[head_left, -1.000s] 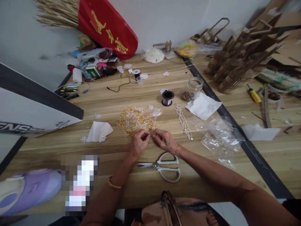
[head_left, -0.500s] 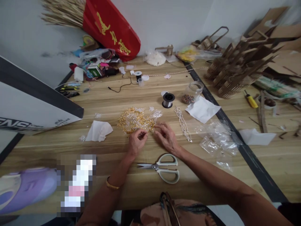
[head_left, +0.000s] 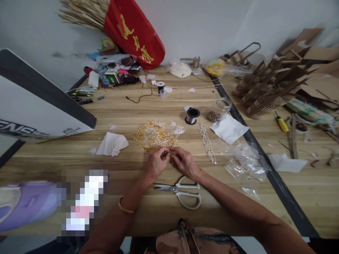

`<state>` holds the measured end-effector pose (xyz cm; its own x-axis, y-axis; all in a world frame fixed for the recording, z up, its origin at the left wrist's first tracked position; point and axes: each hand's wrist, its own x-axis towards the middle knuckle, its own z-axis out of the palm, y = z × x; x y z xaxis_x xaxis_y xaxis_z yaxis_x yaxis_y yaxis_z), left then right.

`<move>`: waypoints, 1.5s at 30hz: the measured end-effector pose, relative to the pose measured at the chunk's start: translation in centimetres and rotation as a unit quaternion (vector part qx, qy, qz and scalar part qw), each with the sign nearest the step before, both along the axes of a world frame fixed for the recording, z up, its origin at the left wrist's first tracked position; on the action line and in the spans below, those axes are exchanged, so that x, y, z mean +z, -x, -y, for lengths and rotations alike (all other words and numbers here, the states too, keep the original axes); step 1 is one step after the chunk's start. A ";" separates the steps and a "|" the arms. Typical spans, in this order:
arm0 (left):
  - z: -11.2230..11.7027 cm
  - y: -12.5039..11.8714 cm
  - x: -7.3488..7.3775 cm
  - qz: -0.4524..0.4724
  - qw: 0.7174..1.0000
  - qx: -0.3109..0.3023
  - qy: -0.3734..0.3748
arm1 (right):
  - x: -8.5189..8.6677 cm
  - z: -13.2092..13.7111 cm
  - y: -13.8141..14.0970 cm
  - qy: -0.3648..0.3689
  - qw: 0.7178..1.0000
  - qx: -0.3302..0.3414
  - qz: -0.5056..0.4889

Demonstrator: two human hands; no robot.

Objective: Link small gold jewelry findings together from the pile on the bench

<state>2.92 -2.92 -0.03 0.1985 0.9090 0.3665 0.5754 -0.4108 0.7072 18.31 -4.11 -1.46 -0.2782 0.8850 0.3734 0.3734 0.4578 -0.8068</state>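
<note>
A wooden table (head_left: 164, 113) is filling most of the view, its near edge cut off by the person's lap at 6 o'clock. At 9 o'clock a white board with black trim (head_left: 34, 109) is leaning across the table, running out of frame on the left, its lettering only partly readable. At 12 o'clock a red bag with gold characters (head_left: 135, 33) is lying over a bundle of straw (head_left: 82, 14) whose top is cropped. At 2 o'clock a heap of cardboard lattice pieces (head_left: 267, 88) is spilling out of view. At 8 o'clock a pixelated patch (head_left: 82, 203) is hiding whatever is lying there, beside a purple shape (head_left: 26, 204) that is cut off.

Near the centre a pile of gold beads and clear packets (head_left: 156, 135) is lying, with a silver chain (head_left: 208, 143) at its 3 o'clock and a wire spool (head_left: 192, 115) at its 1 o'clock. Scissors (head_left: 182, 190) are lying just at 6 o'clock of the hands.

The left hand (head_left: 156, 164) and right hand (head_left: 185, 162) are meeting fingertip to fingertip at the pile's near edge, both pinching narrowly; what they are pinching is too small to make out.
</note>
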 end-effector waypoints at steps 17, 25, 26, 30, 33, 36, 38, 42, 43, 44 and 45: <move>0.4 -0.2 0.0 -0.061 0.998 -0.030 -0.003 | -0.4 -0.5 -1.0 -0.018 0.985 0.029 0.169; 0.1 -0.2 -0.6 -0.041 0.999 -0.024 0.023 | -0.4 -0.5 -1.1 -0.002 0.987 0.048 0.155; 0.0 -0.2 -0.6 -0.038 0.999 -0.026 0.023 | -0.3 -0.5 -1.2 0.000 0.987 0.049 0.151; -0.3 -0.1 -0.8 -0.016 0.999 -0.024 0.028 | 0.3 -0.5 -1.2 0.016 0.991 0.055 0.123; -0.4 -0.1 -0.8 0.006 0.999 -0.017 0.048 | 0.9 -0.4 -1.2 0.032 0.993 0.052 0.102; -0.4 0.0 -0.6 0.019 0.998 -0.010 0.063 | 1.2 -0.3 -1.2 0.055 0.994 0.045 0.081; -0.4 0.0 -0.5 0.033 0.996 -0.012 0.079 | 1.1 -0.3 -1.2 0.073 0.995 0.033 0.059; -0.6 0.3 -0.6 0.106 0.982 -0.026 0.157 | 0.6 -0.2 -1.2 0.092 0.996 0.007 0.016; -0.7 0.3 -0.6 0.131 0.975 -0.026 0.178 | 0.5 -0.2 -1.1 0.091 0.996 0.005 0.006; -0.8 0.3 -0.7 0.155 0.968 -0.024 0.197 | 0.4 -0.2 -1.1 0.088 0.996 0.003 -0.005; -0.8 0.4 -0.7 0.176 0.961 -0.022 0.213 | 0.4 -0.2 -1.1 0.083 0.996 0.002 -0.015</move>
<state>2.54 -2.08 -0.72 0.1721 0.9850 0.0141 0.2585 -0.0589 0.9642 19.41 -3.87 -1.09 -0.2725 0.9344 0.2293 0.3466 0.3177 -0.8826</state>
